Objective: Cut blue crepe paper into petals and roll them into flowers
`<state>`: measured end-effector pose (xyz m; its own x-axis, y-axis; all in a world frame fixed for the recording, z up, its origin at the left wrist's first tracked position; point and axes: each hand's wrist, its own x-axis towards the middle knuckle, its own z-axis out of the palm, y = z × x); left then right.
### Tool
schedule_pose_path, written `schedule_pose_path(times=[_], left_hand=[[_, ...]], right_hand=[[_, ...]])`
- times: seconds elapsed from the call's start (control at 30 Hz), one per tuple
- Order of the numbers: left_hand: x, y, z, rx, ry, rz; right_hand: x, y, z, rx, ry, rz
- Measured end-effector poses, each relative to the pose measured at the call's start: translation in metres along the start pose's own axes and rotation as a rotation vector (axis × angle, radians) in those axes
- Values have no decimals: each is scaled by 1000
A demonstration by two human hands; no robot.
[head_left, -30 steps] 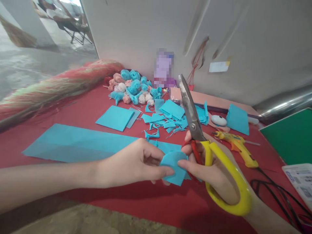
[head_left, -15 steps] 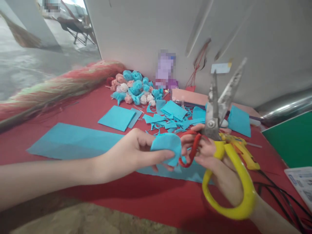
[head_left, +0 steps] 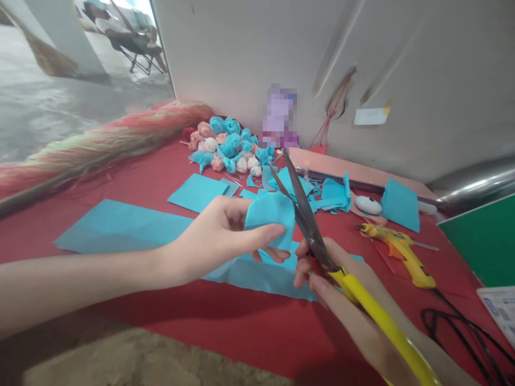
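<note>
Between the thumb and fingers of my left hand (head_left: pixel 225 244) is a blue paper piece (head_left: pixel 270 214) with a rounded top edge. My right hand (head_left: pixel 333 273) holds large scissors (head_left: pixel 308 220) with yellow handles. Their blades are slightly apart and point up and left, close by the right edge of the piece. Beneath my hands a long blue paper strip (head_left: pixel 129 225) lies across the red table (head_left: pixel 225 321). Behind them are a folded blue sheet (head_left: pixel 197 192) and blue scraps (head_left: pixel 322 203).
Paper roses (head_left: pixel 233 145) are heaped at the back. On the right lie a yellow glue gun (head_left: pixel 402 252), black cable (head_left: pixel 454 321), a white mouse-like object (head_left: pixel 368 205) and a blue stack (head_left: pixel 400 203). A broom (head_left: pixel 120 131) lies left. A person (head_left: pixel 124 35) reclines far back.
The scissors have swung down and left, from upright with widely spread blades to nearly closed beside the paper piece. My left hand and its paper are slightly higher in view.
</note>
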<state>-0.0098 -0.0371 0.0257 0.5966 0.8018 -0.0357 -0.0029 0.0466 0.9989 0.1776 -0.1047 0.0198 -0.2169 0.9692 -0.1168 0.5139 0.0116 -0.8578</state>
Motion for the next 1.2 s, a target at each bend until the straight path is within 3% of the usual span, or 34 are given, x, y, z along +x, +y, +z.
schedule_pose_path(times=[0.47, 0.8, 1.2], left_hand=[[-2, 1, 0, -33, 41, 35], [0, -1, 1, -19, 2, -1], [-1, 3, 1, 17, 6, -22]], right_hand=[[-2, 1, 5, -8, -10, 8], [-2, -6, 2, -13, -59, 52], [-3, -6, 4, -13, -7, 83]])
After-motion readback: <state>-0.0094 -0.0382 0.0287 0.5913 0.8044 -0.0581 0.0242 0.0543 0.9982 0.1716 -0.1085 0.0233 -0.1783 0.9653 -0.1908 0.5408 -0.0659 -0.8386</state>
